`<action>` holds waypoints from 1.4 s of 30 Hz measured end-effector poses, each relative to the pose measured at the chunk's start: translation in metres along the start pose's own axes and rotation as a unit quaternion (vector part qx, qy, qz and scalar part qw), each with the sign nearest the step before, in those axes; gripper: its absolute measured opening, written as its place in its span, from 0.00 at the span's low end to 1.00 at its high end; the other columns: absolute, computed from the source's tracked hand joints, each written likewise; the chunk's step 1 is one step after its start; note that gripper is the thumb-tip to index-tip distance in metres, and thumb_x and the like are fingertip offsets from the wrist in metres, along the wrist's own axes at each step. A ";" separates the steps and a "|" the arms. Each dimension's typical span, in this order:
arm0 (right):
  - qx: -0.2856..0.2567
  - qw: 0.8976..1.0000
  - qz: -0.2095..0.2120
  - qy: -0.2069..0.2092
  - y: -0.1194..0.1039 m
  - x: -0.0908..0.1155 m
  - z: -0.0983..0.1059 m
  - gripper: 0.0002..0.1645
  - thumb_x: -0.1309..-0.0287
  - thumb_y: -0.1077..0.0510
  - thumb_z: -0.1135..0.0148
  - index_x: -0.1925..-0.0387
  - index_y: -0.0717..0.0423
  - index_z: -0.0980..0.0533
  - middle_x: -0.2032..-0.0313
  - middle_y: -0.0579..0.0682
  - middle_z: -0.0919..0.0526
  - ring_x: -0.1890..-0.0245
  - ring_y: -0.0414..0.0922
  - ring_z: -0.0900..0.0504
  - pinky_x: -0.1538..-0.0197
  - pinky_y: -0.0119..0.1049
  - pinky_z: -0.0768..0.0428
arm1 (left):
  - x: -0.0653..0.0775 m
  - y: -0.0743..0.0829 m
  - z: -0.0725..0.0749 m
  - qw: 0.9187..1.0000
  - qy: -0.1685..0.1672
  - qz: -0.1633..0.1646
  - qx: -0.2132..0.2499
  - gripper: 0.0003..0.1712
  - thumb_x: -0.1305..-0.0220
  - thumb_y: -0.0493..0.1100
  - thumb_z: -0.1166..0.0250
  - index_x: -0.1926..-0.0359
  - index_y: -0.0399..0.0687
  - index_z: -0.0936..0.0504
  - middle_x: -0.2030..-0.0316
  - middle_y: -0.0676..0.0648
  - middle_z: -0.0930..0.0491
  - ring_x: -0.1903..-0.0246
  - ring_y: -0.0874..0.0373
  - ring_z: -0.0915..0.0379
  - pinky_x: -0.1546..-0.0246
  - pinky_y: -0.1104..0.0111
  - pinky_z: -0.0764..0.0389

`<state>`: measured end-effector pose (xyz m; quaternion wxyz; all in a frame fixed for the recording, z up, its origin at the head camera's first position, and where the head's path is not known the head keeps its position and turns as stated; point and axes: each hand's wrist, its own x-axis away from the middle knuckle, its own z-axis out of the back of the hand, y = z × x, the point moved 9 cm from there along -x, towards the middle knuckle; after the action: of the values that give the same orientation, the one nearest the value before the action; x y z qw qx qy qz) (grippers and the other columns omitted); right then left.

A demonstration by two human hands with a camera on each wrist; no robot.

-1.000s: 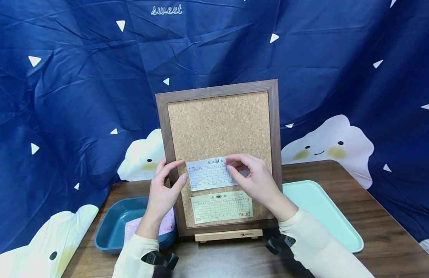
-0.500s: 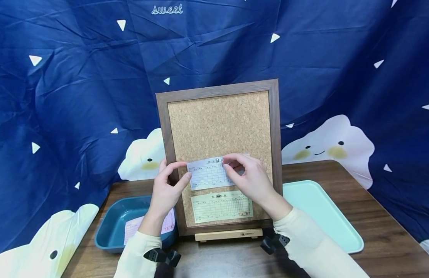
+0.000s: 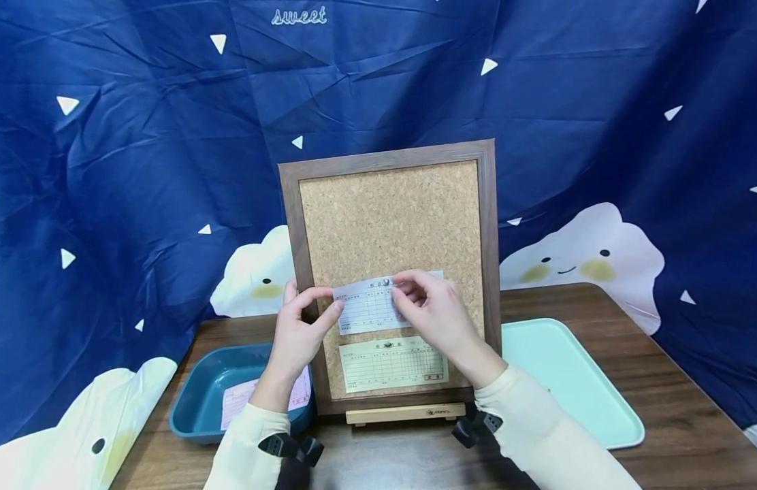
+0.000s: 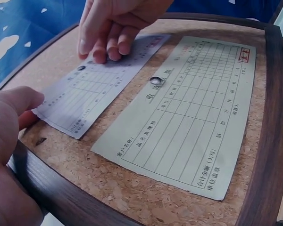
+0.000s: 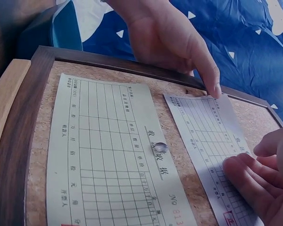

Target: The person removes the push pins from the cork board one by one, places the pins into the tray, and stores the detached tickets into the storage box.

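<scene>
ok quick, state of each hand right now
Left hand: pinching the lilac receipt, left edge.
Right hand: over that receipt; cannot tell whether it grips anything.

there are two hands: one left hand (image 3: 295, 333) and one right hand (image 3: 436, 313). the black wrist devices (image 3: 280, 446) are also two, one for each arm. of paper slips i can see three: one lilac slip (image 3: 363, 314), one green slip (image 3: 384, 371) and one pink slip (image 3: 236, 401); if the pink one has more sheets under it, i cannot tell. the pins (image 3: 388, 345) are two in number. there is one cork board (image 3: 393, 218), with one wooden stand (image 3: 403, 414). the containers are two: one blue bin (image 3: 191, 408) and one mint tray (image 3: 574, 381). there is one desk (image 3: 679, 395) and one blue curtain (image 3: 378, 82), on which at least three printed clouds (image 3: 587, 248) are seen.
</scene>
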<state>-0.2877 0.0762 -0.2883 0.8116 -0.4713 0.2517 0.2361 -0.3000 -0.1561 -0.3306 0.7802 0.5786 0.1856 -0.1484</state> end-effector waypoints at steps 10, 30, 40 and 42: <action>-0.003 1.000 -0.016 0.008 0.000 -0.001 -0.005 0.08 0.34 0.66 0.29 0.54 0.62 0.14 0.72 0.50 0.09 0.76 0.38 0.15 0.71 0.30 0.16 | -0.001 -0.003 -0.002 1.000 -0.004 0.024 -0.001 0.12 0.31 0.42 0.24 0.50 0.41 0.10 0.21 0.34 0.38 0.18 0.40 0.52 0.21 0.35 0.47; 0.034 0.998 -0.011 0.057 -0.006 -0.001 -0.008 0.05 0.34 0.66 0.29 0.57 0.61 0.13 0.74 0.49 0.10 0.79 0.38 0.16 0.74 0.27 0.20 | -0.001 -0.004 -0.001 0.999 0.004 0.046 -0.009 0.14 0.32 0.43 0.24 0.51 0.40 0.10 0.24 0.35 0.29 0.13 0.37 0.71 0.18 0.31 0.59; 0.046 0.997 -0.027 0.059 -0.007 -0.004 -0.009 0.05 0.35 0.65 0.27 0.58 0.62 0.13 0.73 0.51 0.10 0.78 0.39 0.17 0.72 0.27 0.19 | -0.005 -0.004 -0.001 0.999 0.007 0.043 -0.009 0.13 0.33 0.42 0.23 0.51 0.40 0.10 0.36 0.35 0.16 0.13 0.33 0.68 0.18 0.32 0.60; 0.053 0.996 -0.025 0.062 -0.008 -0.004 -0.008 0.05 0.36 0.65 0.27 0.59 0.62 0.13 0.73 0.51 0.10 0.77 0.39 0.16 0.71 0.28 0.19 | -0.004 -0.004 -0.001 0.999 0.008 0.043 -0.011 0.13 0.33 0.42 0.23 0.51 0.40 0.09 0.34 0.35 0.17 0.13 0.34 0.67 0.18 0.32 0.59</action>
<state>-0.2875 0.0649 -0.2841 0.8238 -0.4477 0.3020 0.1726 -0.3058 -0.1565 -0.3320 0.7903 0.5789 0.1687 -0.1083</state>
